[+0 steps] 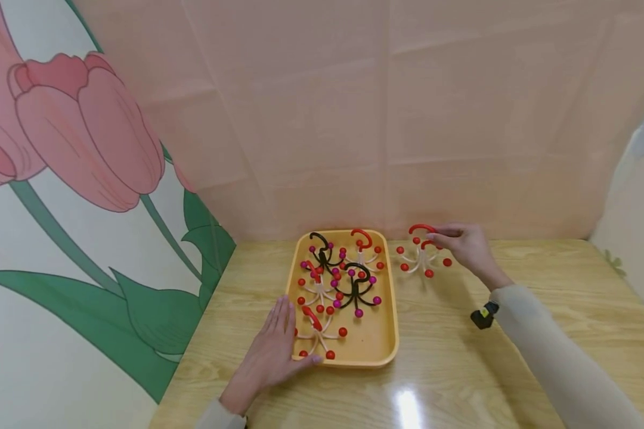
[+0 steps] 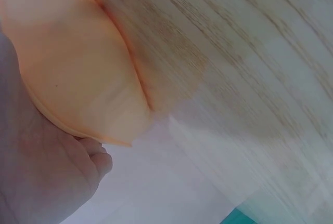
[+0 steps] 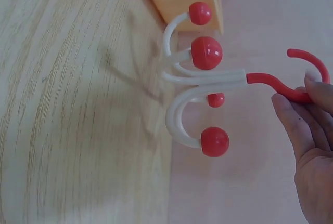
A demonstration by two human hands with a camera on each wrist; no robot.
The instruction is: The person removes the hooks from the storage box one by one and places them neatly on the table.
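Observation:
My right hand [image 1: 469, 250] pinches the red hook of a white multi-arm hook hanger [image 3: 223, 77] with red ball tips. This hanger hangs above the table, just right of a yellow tray [image 1: 374, 342]. Fingers fairly straight, my left hand [image 1: 268, 351] rests against the tray's near left corner, its thumb along the front rim. Inside the tray lie several similar hangers: a white one with red balls [image 1: 316, 333] at the front left, a black one with magenta balls [image 1: 355, 289] near the middle, and others behind. In the left wrist view the tray wall [image 2: 93, 78] hides most of the left fingers.
The tray stands on a wood-grain table [image 1: 434, 369] near a pinkish cloth backdrop [image 1: 322, 119]. A wall with painted tulips [image 1: 86, 131] borders the left side. A small black device [image 1: 483, 316] is at the right wrist.

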